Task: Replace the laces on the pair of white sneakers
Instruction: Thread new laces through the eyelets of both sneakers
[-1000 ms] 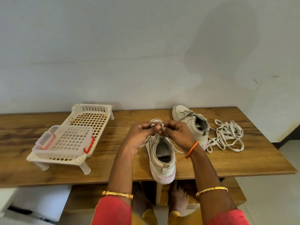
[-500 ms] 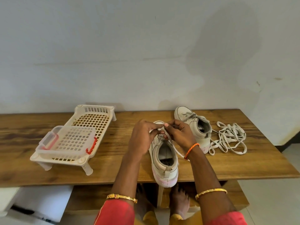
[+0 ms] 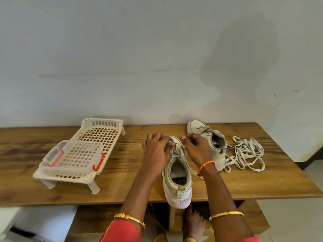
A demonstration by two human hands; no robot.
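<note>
A white sneaker (image 3: 177,179) with a pink sole lies near the table's front edge, heel toward me. My left hand (image 3: 156,151) rests over its left side, fingertips curled at the lace (image 3: 175,151) near the toe. My right hand (image 3: 196,149) pinches a lace strand at the toe end, and the strand trails down the sneaker's right side. A second white sneaker (image 3: 208,143), still laced, stands behind and to the right. A loose pile of white laces (image 3: 244,153) lies right of it.
A white plastic rack (image 3: 97,137) holding a clear box with red clips (image 3: 73,156) stands on the left of the wooden table (image 3: 262,182). A pale wall runs close behind. My bare feet show under the table.
My hands have moved apart a little over the toe of the near sneaker, the right one drawing the lace strand outward. The view has shifted slightly.
</note>
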